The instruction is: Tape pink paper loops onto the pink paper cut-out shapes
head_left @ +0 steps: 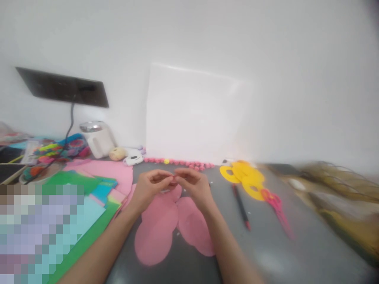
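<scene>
My left hand [152,187] and my right hand [194,185] meet above the grey desk, thumbs and fingertips pinched close together. Between them is something small, perhaps pinkish, too blurred and covered to name. Under the hands lie several overlapping pink paper circles [154,242], with more pink circles [195,232] partly behind my right forearm. Beyond my fingers, a row of small pink pieces [177,162] runs along the back of the desk, with one yellow piece [166,161] among them.
On the right are yellow paper rings [248,177], pink scissors [278,211] and a dark pencil [241,207]. Coloured paper sheets [89,225] cover the left side. A white container [99,140] stands behind, near a white board [195,114] against the wall.
</scene>
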{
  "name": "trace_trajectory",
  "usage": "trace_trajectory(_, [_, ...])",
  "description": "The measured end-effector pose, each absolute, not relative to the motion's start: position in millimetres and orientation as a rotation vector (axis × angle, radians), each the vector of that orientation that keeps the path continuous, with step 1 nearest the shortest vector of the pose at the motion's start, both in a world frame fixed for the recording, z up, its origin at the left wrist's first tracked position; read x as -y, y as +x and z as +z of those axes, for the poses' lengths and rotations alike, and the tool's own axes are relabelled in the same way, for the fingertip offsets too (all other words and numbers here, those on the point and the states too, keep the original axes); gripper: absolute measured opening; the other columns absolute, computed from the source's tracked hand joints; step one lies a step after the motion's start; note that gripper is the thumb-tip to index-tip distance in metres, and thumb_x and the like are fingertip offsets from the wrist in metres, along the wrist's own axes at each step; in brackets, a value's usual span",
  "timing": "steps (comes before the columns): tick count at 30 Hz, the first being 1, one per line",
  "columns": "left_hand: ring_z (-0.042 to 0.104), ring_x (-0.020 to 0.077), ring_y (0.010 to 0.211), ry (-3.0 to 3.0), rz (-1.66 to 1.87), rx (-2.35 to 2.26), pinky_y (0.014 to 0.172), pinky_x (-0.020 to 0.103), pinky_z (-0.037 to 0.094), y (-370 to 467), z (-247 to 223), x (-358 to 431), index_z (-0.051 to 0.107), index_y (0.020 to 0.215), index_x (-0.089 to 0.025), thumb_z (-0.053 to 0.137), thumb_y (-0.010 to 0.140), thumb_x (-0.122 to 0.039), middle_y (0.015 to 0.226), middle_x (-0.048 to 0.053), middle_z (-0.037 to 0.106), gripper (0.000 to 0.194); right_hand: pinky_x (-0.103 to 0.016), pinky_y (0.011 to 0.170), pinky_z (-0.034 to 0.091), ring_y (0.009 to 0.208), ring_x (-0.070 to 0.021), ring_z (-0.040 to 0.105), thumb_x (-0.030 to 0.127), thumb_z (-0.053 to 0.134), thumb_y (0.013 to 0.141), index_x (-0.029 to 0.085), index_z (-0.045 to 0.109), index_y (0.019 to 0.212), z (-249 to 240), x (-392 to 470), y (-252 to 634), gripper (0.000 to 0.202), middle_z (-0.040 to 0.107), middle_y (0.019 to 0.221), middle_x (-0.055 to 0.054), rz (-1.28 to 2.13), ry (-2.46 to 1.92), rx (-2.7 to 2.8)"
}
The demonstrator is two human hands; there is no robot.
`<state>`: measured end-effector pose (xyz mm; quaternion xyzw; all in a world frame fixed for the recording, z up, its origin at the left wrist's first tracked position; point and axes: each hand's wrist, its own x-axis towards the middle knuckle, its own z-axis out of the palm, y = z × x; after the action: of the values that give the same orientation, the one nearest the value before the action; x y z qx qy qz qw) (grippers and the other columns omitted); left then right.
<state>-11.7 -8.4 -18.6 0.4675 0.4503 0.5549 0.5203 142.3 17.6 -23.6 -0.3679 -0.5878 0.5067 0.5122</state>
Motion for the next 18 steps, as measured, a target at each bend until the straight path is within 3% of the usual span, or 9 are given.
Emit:
trace_trajectory(8, [0.069, 0.0235, 0.073, 1.109, 1.433, -1.241, 0.071, 0.035, 0.057, -14, -18, 6, 0.068, 0.081, -0.013, 0.075, 0.063, -0.035, 0.078, 0.007, 0.073, 0.029, -0.028, 0.064, 0.052, 0.062, -0.0142, 0.062, 0.032, 0.068, 0.069, 0.016, 0.068, 0.073, -20, -13, 138, 0.017, 0.066, 0.066, -0.003, 1.336, -0.956, 1.359])
trace_trajectory(18, [0.068, 0.0237, 0.081, 1.19, 1.45, -1.296, 0.074, 0.033, 0.055, -8, -19, 7, 0.068, 0.084, -0.015, 0.074, 0.062, -0.035, 0.084, 0.007, 0.074, 0.03, -0.031, 0.061, 0.055, 0.053, -0.0149, 0.063, 0.034, 0.08, 0.054, 0.013, 0.063, 0.079, -29, -12, 123, 0.036, 0.068, 0.061, -0.003, 1.488, -0.925, 1.04])
